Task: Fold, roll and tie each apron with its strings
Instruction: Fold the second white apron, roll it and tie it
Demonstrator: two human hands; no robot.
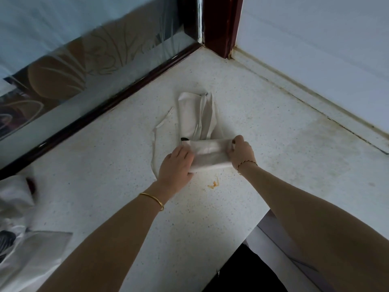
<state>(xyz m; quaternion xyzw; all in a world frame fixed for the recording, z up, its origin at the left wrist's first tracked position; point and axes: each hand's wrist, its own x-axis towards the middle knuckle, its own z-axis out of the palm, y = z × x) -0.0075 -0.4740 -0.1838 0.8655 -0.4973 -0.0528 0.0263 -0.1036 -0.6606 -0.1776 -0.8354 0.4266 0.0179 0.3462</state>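
Note:
A white apron (208,153) lies on the speckled white counter (273,144), folded into a narrow strip. Its near end is rolled into a thick roll; the flat rest (190,114) stretches away from me. My left hand (175,167) grips the roll's left end, fingers curled over the cloth. My right hand (240,151) holds the roll's right end, with the fingertips pinching at its upper corner. One long apron string (154,144) trails loose on the counter to the left of the strip. Other strings lie along the flat part.
A pile of white cloth (16,209) lies at the left edge of the counter. A dark wooden window frame (101,110) runs along the back left; a wall ledge (315,98) runs along the right. An orange stain (213,183) marks the counter near me.

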